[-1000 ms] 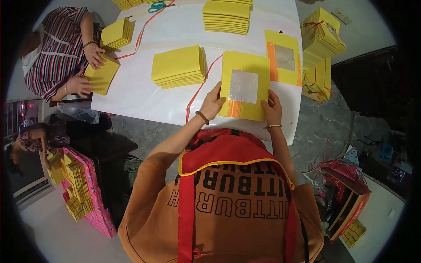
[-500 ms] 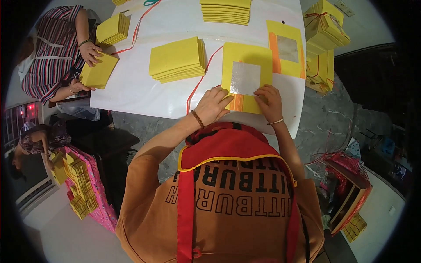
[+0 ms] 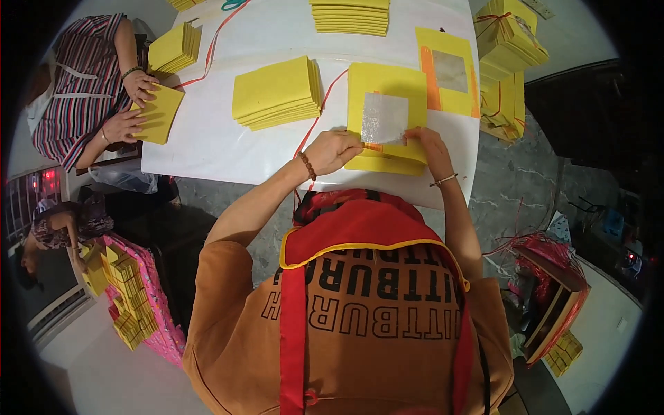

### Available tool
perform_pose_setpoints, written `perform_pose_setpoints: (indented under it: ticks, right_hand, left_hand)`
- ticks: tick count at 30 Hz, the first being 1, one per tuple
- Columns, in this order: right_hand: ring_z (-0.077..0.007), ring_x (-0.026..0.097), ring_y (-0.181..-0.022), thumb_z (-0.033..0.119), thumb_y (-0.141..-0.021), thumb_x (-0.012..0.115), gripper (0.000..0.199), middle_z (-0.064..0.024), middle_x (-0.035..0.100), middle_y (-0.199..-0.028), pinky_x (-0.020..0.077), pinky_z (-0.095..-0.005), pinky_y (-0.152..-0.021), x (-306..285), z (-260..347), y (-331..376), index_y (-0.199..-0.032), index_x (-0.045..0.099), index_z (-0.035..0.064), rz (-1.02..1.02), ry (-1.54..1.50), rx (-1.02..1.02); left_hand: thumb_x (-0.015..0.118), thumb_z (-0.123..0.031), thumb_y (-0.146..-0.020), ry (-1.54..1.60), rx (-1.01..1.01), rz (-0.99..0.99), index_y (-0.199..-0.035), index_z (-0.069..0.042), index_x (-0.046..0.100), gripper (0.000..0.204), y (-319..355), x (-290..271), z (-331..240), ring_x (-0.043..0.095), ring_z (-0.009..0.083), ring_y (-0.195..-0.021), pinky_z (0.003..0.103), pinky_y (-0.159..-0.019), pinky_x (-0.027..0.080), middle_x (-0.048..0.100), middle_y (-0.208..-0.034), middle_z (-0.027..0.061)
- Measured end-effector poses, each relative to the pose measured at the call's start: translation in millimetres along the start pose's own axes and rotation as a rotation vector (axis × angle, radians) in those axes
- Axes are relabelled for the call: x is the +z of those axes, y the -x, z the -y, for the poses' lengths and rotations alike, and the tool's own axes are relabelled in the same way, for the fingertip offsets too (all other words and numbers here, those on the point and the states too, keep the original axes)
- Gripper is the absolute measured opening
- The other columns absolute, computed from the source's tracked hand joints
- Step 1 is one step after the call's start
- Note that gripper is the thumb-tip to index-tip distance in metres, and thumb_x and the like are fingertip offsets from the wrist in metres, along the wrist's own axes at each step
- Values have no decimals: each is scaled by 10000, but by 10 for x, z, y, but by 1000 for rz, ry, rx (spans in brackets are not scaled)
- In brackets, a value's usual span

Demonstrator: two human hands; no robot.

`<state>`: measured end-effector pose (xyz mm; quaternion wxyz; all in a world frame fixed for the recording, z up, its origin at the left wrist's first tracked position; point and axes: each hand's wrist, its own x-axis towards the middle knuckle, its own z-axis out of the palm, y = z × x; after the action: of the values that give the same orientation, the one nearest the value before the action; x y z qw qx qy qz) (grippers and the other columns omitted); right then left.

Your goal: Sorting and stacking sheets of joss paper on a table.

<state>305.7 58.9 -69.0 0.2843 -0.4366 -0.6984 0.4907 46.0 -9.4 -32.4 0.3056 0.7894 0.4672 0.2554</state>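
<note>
A yellow paper sheet (image 3: 387, 77) with a silver foil square (image 3: 384, 117) and a strip of orange lies near the table's front edge. My left hand (image 3: 333, 149) is closed with its fingertips at the sheet's left edge, beside the foil's near corner. At the opposite side my right hand (image 3: 431, 146) pinches the sheet by the foil's right near corner. Below the foil a plain yellow band crosses the orange strip; I cannot tell whether it is a fold or a sheet underneath. Another foil-marked yellow sheet (image 3: 451, 72) lies to the right.
On the white table (image 3: 207, 131) stand a fanned yellow paper stack (image 3: 273, 90) and a far stack (image 3: 349, 15). A red ribbon (image 3: 310, 135) runs beside the near stack. At left, a co-worker's hands (image 3: 124, 124) press a yellow packet (image 3: 161, 114). Tied yellow bundles (image 3: 508, 41) stand at right.
The orange strip below the foil has become mostly covered by plain yellow. My left hand's fingers have closed and my right hand has moved slightly up. The co-worker's lower hand has moved onto the packet.
</note>
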Motion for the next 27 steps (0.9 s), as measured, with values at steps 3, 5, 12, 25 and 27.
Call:
perform_pose_setpoints:
  ticks: [3,5,12,25,27]
  right_hand:
    - [-196,524,-967,247,-949,367,351,-78,613,-993,367,-315,-924,16,-18,0,-949,645,32,-19,-39,3]
    - [-197,547,-916,269,-952,353,378,-84,620,-962,380,-308,-909,20,40,-18,-954,638,21,-7,-136,35]
    - [-201,548,-1015,371,-973,220,539,-80,638,-1007,331,-312,-978,-27,76,-64,-1028,616,10,76,-251,187]
    - [-203,436,-1161,46,-807,595,244,-42,576,-1130,347,-322,-986,32,-288,108,-1051,588,53,54,-36,-183]
    - [-194,427,-1161,47,-783,627,236,-28,591,-1103,360,-319,-971,55,-323,110,-1016,597,67,21,-145,-185]
  left_hand:
    - [523,-147,-812,72,-140,56,-789,-22,605,151,-14,-35,-36,566,291,-746,385,-721,447,604,-736,116]
    - [533,-162,-775,105,-157,61,-754,-26,609,158,-12,2,37,571,282,-708,379,-662,449,606,-699,113]
    - [551,-164,-750,241,-278,89,-757,-14,612,162,-40,-15,86,584,261,-637,350,-597,448,612,-683,117]
    - [624,-173,-793,274,-190,50,-981,-25,615,239,59,-72,36,535,190,-860,314,-751,428,614,-925,87]
    - [652,-178,-770,110,25,-61,-1006,-41,608,277,99,-54,18,526,256,-954,351,-819,418,603,-1005,97]
